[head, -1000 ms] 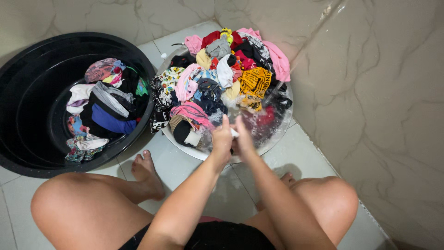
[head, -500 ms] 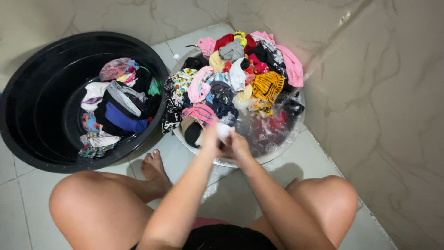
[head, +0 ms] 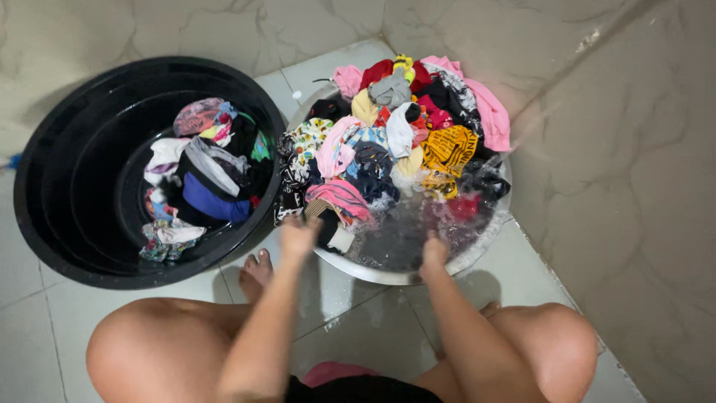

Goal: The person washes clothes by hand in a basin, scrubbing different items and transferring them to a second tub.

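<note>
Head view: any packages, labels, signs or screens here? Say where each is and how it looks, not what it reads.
None visible: no package, label, sign or screen.
Nearest thing: a yellow garment with a dark printed pattern, lying in the round metal basin of wet clothes, right of the black tub.

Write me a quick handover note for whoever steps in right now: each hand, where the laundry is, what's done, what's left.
Left hand: open, empty, over the near-left edge of the silver basin, by the striped pink garment.
Right hand: at the soapy water near the rim; whether it holds anything is unclear.
Laundry: a big mixed heap fills the basin's far side. A smaller pile lies in the black tub on the left.
Done: some pieces are in the tub.
Left: most of the heap.
</note>
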